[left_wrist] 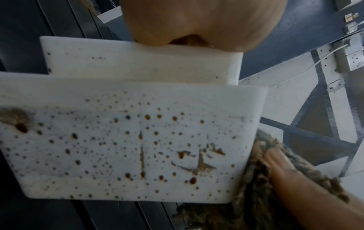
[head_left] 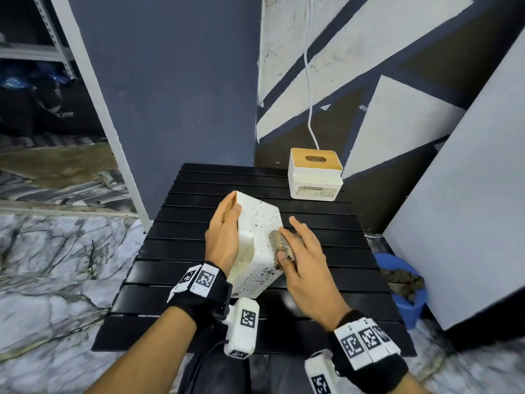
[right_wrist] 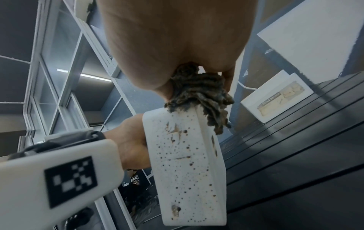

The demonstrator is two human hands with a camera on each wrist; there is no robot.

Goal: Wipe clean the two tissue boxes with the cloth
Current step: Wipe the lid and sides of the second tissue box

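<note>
place: storeroom-like interior | metal shelving (head_left: pixel 54 41) | marble floor (head_left: pixel 56 251) | painted wall (head_left: pixel 335 69)

Right hand (head_left: pixel 304 265) is hiding most of the cloth (head_left: pixel 278 243), left hand (head_left: pixel 224 234) is covering the top of the speckled tissue box (head_left: pixel 261 223).

The light was dim and even, a ceiling strip lamp (right_wrist: pixel 95 77) glowed in the right wrist view, edges bowed outward, and both wrist views were soft.
</note>
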